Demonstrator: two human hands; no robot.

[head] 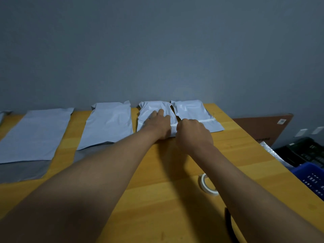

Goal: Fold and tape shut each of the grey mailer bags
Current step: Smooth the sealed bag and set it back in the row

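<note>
Both arms reach across a wooden table [175, 165] toward its far edge, where a row of grey mailer bags lies against the wall. The left hand [157, 124] lies flat, fingers straight, pressing down on the third bag [152, 109], a folded, puffy one near the middle of the far edge. The right hand [192, 132] sits just beside it at the bag's near right corner, its fingers curled under; they seem to pinch a strip of white tape [173, 128] that runs across the bag's folded near edge, though the knuckles hide the fingertips. Touching the third bag on its right is a fourth bag [191, 111], also folded, with a pale band of tape across its near part, close to the far right corner of the table. To the left of the hands lies a second bag [107, 125], still long and unfolded, its darker open flap pointing toward the near edge. Further left a first bag [36, 134] lies the same way, flat, with its dark flap reaching toward the left edge of the table. A roll of tape [207, 185] stands on the table near the right edge, partly hidden behind the right forearm. Beyond the right edge are a blue crate [310, 176], a dark crate [301, 151] and a brown cardboard sheet [263, 127] leaning against the wall.
</note>
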